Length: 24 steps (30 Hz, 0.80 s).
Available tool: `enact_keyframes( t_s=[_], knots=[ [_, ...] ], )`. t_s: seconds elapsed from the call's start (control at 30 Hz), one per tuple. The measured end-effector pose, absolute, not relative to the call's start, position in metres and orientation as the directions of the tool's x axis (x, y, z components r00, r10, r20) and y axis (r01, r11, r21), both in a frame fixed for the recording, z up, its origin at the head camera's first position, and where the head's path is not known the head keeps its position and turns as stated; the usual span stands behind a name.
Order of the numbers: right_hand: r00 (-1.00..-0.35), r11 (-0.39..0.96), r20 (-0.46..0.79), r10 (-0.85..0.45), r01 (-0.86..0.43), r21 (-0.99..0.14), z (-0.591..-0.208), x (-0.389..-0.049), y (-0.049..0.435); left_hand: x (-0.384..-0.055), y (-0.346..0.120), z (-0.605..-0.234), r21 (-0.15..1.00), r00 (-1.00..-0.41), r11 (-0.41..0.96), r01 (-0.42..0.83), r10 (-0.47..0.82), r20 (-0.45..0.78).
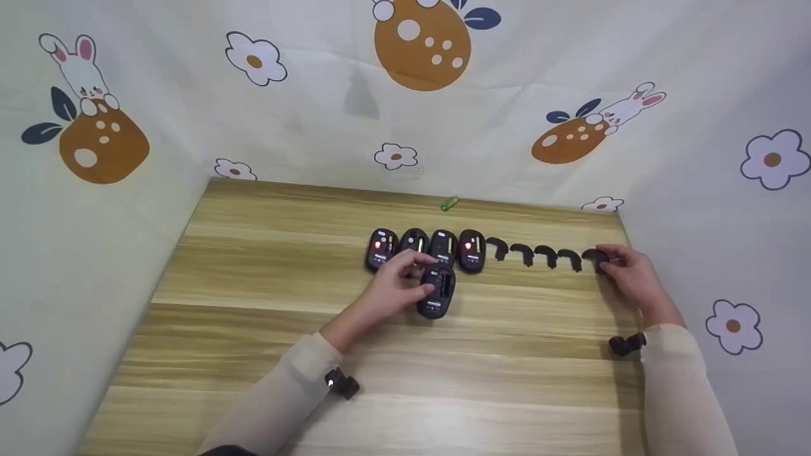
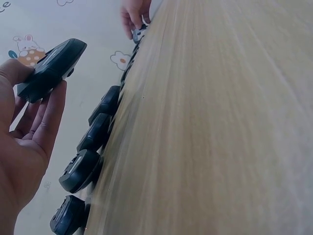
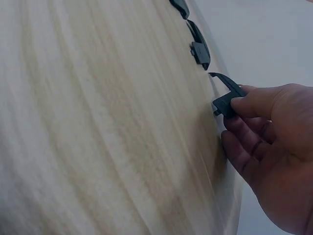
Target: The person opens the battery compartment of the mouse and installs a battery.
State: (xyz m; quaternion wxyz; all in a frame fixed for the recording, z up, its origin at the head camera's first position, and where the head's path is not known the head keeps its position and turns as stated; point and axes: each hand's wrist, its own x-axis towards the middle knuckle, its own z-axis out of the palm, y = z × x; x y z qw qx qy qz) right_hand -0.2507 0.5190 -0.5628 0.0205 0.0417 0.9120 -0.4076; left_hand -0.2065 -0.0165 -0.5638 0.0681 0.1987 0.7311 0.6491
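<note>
My left hand (image 1: 400, 283) holds a black computer mouse (image 1: 436, 292) between thumb and fingers, its underside up and its battery slot uncovered and dark. In the left wrist view this mouse (image 2: 54, 66) is raised above the table. Behind it, several more upturned mice stand in a row, with batteries showing in their slots; the rightmost mouse (image 1: 471, 251) and the leftmost mouse (image 1: 381, 250) show a red light. At the right end of a line of curved black battery covers, my right hand (image 1: 637, 278) pinches one cover (image 3: 226, 104) between thumb and fingers.
Several other battery covers (image 1: 545, 256) lie spaced out between the mice and my right hand. A green battery (image 1: 450, 203) lies near the back edge of the wooden table (image 1: 266, 253). Printed fabric (image 1: 317, 120) walls in the back and both sides.
</note>
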Motion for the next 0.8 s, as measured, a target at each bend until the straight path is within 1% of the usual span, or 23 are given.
enact_keyframes(
  t_s=[0.3, 0.5, 0.67, 0.8],
  knots=[
    [-0.997, 0.735, -0.070, 0.021, 0.063, -0.675, -0.5646, -0.2528, 0.5190, -0.2052, -0.0170, -0.5633, 0.977, -0.911, 0.082, 0.199, 0.383, 0.153],
    [-0.999, 0.758, -0.054, -0.003, 0.033, -0.652, -0.5644, -0.2527, 0.5183, -0.2055, -0.0162, -0.5628, 0.976, -0.904, 0.068, 0.207, 0.394, 0.164],
    [-0.999, 0.762, -0.027, -0.021, 0.001, -0.647, -0.5677, -0.2522, 0.5187, -0.2060, -0.0159, -0.5632, 0.974, -0.899, 0.058, 0.219, 0.399, 0.179],
    [-0.999, 0.754, -0.032, -0.028, -0.001, -0.657, -0.5683, -0.2529, 0.5187, -0.2061, -0.0155, -0.5635, 0.973, -0.899, 0.062, 0.223, 0.398, 0.181]
  ],
)
